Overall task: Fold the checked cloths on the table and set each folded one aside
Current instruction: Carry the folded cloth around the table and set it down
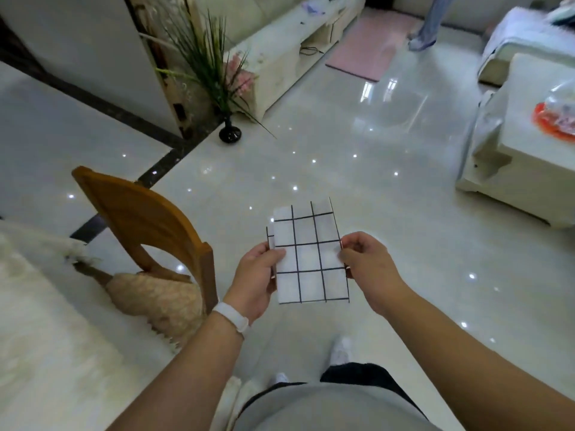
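The cloth (311, 259) is folded small and hangs in the air over the floor (357, 144), in front of the person's body, with no tabletop under it. The left grip (258, 275) pinches its left edge, thumb on top, the fingers hidden beneath. The right grip (364, 262) pinches the right edge with curled fingers. Both are clamped on the cloth.

The main risk is the fold coming undone. The layers do not lie flush: at the top left a lower layer shows past the upper one, so a pinch may catch only some of them. If one grip lets go before the other has every layer, the loose side would likely sag and open. With nothing beneath, a slip would drop the cloth to the floor.

Setting it aside carries its own hazard. The white fluffy surface (37, 306) at the left may be the tabletop; I cannot tell. The chair (146, 219) stands between it and the cloth, so a low swing leftward could brush the chair back and drag a layer loose.
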`<state>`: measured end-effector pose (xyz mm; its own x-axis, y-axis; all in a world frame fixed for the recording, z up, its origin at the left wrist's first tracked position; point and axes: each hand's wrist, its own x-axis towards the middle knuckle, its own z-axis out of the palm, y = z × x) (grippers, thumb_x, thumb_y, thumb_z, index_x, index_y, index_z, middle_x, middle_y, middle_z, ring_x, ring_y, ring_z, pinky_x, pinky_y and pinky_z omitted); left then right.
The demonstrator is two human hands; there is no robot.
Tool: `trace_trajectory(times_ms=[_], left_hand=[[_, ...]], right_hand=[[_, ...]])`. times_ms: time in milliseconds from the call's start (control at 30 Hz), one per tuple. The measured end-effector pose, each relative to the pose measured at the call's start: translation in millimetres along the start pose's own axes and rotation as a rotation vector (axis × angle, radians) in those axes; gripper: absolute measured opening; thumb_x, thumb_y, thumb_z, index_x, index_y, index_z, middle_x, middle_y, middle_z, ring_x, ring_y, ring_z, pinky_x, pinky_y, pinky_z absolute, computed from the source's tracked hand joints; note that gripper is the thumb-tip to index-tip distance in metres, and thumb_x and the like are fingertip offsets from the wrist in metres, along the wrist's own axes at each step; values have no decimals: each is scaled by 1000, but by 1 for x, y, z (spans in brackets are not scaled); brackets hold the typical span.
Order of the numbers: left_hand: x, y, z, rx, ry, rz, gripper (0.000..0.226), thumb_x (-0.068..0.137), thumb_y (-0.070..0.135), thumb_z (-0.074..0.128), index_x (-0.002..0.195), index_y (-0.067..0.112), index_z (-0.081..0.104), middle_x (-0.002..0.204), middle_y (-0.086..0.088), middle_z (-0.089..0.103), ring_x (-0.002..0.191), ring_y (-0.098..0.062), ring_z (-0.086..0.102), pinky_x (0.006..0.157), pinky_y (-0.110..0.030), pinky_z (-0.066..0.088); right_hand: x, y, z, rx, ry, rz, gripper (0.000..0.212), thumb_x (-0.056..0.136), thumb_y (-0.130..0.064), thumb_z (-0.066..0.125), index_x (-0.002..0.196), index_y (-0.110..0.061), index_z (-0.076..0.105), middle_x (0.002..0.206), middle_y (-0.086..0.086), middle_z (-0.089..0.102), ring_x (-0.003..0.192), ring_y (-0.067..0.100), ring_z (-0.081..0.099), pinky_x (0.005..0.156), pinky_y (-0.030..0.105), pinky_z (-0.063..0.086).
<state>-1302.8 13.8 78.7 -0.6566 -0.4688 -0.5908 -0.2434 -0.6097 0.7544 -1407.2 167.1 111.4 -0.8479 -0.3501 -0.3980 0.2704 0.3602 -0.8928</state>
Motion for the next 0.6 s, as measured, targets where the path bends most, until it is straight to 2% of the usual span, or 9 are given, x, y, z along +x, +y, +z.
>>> trace_trajectory(times_ms=[133, 300, 433, 600], left_hand=[[31, 17, 6, -19, 16, -19, 24, 92, 4, 56, 114, 2, 65, 112, -22, 69, 109, -41, 63, 97, -59, 47], [85, 43, 31, -32, 114, 25, 18, 91, 0, 55, 101, 8, 68, 103, -18, 72, 93, -32, 67, 89, -51, 52], [130, 63, 67, -21, 194, 11, 20, 91, 1, 55, 104, 8, 68, 102, -16, 73, 95, -34, 68, 90, -55, 52], [175, 98, 114, -37, 284, 26, 23, 90, -2, 52, 103, 9, 67, 103, -16, 73, 93, -32, 70, 79, -47, 57]], right_hand=[[49, -11, 9, 2, -80, 34, 18, 87, 1, 56, 87, -17, 61, 73, 0, 54, 65, 16, 47, 59, 30, 40], [128, -29, 13, 3, -175, 33, 17, 85, 1, 57, 88, -15, 62, 72, 1, 54, 66, 20, 47, 63, 36, 41], [197, -52, 1, -29, -238, 49, 16, 85, -1, 57, 92, -14, 63, 71, 0, 55, 65, 17, 47, 62, 33, 39], [270, -80, -12, -38, -345, 89, 14, 84, 0, 56, 90, -12, 62, 69, 1, 52, 66, 19, 45, 62, 34, 39]])
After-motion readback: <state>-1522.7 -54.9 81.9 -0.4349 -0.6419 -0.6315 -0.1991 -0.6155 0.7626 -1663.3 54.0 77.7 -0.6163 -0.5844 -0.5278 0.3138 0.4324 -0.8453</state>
